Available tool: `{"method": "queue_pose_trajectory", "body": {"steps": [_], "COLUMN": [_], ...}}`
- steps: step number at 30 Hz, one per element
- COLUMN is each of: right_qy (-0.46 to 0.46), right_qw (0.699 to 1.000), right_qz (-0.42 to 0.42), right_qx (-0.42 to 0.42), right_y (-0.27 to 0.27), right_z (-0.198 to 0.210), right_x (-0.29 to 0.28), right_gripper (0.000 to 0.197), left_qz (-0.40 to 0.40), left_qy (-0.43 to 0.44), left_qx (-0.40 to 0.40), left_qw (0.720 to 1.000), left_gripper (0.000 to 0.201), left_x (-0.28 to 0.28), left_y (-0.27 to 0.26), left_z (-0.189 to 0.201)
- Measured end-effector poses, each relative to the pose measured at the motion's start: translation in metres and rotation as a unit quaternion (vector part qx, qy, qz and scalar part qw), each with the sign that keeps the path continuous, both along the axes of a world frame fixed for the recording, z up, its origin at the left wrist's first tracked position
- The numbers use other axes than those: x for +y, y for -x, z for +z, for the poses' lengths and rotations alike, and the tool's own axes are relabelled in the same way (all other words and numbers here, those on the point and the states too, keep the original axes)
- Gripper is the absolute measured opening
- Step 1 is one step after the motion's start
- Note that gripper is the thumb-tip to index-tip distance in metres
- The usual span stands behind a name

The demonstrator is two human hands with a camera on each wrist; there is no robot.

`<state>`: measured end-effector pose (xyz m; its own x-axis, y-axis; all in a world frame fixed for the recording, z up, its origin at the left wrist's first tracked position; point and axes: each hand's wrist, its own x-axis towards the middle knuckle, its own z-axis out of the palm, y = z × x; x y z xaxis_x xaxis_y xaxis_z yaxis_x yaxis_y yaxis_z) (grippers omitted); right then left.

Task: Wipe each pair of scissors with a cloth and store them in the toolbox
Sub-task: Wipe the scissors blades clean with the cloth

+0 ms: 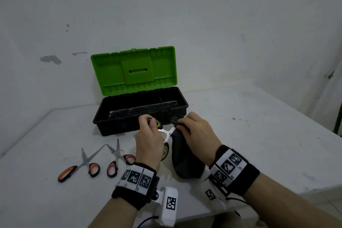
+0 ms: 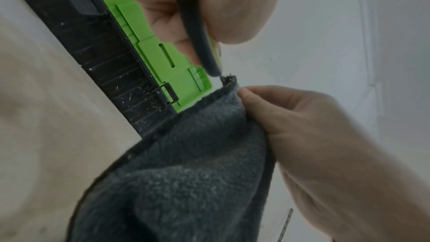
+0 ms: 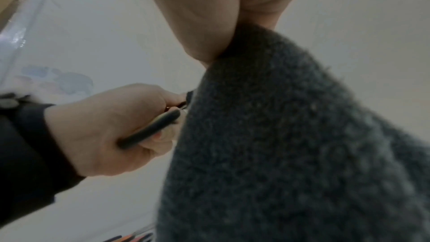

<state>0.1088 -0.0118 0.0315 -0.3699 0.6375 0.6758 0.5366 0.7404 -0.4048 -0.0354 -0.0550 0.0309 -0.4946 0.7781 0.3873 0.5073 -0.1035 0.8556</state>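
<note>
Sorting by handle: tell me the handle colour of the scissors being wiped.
Black with yellow-green, scissors; head view shows it best.

No words, brands or numbers can be read — only black-and-white square marker codes on the wristbands (image 1: 137,178).

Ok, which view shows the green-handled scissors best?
Head view: the green-handled scissors show open blades and both handles. The left wrist view shows only one dark handle; the right wrist view shows a blurred handle behind the cloth.
</note>
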Motion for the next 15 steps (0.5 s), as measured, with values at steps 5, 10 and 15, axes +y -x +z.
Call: {"method": "queue_pose_trajectory", "body": {"steps": [5,10,15], "right_qy": [-0.019,0.006,0.006], "right_qw": [0.994,0.988,0.988], "right_qz": [0.089,0.117,0.116], "right_qx": [-0.067,-0.099,-0.104], "right_y": [0.005,-0.002,-0.001], "right_z": [0.003,0.0,0.0], "right_x": [-0.023,-0.021,-0.026], "right_gripper": [0.031,0.025,0.03], "left_qz": [-0.001,0.003,-0.003], "left_qy": [-0.021,-0.024,-0.021], "left_qx": [0.007,-0.007,0.028], "left_qw": [1.0,1.0,0.999], "left_gripper": [0.012,0.012,0.013], "left_x": [-0.003,-0.003,-0.001], "left_y": [-0.002,0.0,-0.001], "left_z": [0.007,0.007,0.004]}}
